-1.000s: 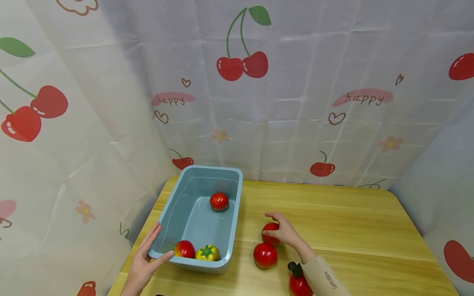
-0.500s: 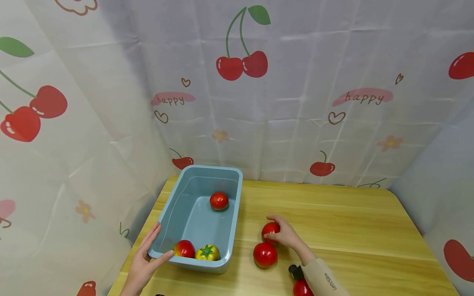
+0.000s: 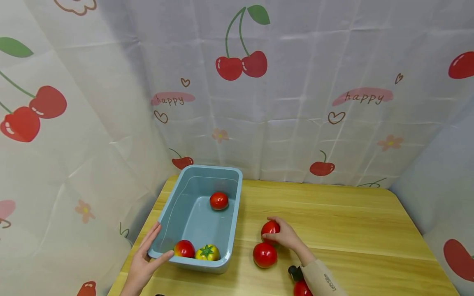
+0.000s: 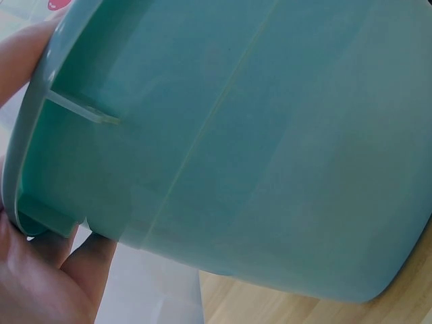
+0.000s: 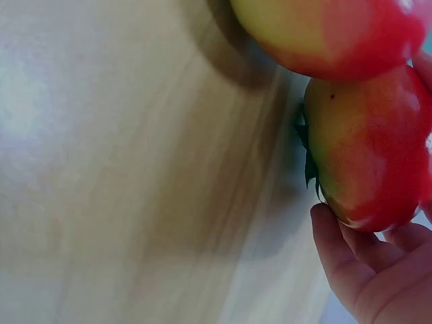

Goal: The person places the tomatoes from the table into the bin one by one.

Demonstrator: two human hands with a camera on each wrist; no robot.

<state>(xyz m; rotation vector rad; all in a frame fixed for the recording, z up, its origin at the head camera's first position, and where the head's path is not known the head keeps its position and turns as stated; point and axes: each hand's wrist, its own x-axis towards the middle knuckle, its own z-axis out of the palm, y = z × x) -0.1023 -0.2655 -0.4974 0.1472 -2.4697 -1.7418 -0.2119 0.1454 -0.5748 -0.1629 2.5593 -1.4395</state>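
Note:
My left hand (image 3: 142, 261) grips the near left corner of a blue-grey plastic bin (image 3: 237, 213), thumb on the front rim and fingers along the left side. In the left wrist view those fingers (image 4: 88, 270) curl under the rim. Beside the bin, my right hand (image 3: 289, 236) holds a red tomato (image 3: 269, 230) between thumb and fingers. The right wrist view shows this tomato (image 5: 371, 148) with green leaves at its base, against a second tomato (image 5: 331, 34). That second tomato (image 3: 265, 255) sits on the table just nearer to me.
Inside the bin lie a red tomato (image 3: 219, 201), a red-yellow one (image 3: 184, 249) and a yellow one (image 3: 207, 252) with a green top. Another red tomato (image 3: 303, 289) is partly behind the right sleeve (image 3: 322, 277). A printed curtain (image 3: 281, 135) surrounds the wooden table (image 3: 355, 230).
My right hand's fingers have come down and closed around the farther tomato, which has shifted very slightly. My left hand and the bin stay in place.

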